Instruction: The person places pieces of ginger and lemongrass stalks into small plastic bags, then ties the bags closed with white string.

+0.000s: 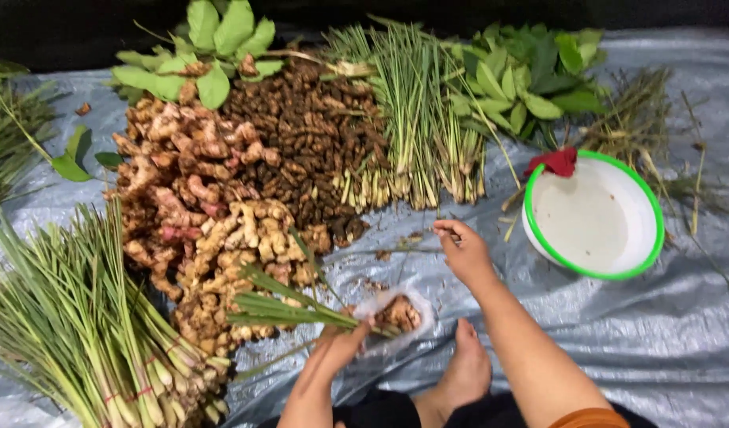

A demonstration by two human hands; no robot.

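My left hand [342,346] grips a small bunch of lemongrass stalks [281,307] whose green blades point left over the ginger. The stalk ends sit at the mouth of a clear plastic bag [396,313] that holds brown roots. My right hand [462,250] hovers over the grey tarp [618,333], fingers curled, just below the bundled lemongrass; I cannot see anything in it. My bare foot [463,372] rests on the tarp below the bag.
Piles lie on the tarp: pale ginger [238,246], pinkish galangal [170,170], dark small roots [309,135], bundled lemongrass [412,119], leafy greens [531,75]. A large lemongrass bundle [79,325] fills the lower left. A white green-rimmed basin [593,214] with a red cloth stands right.
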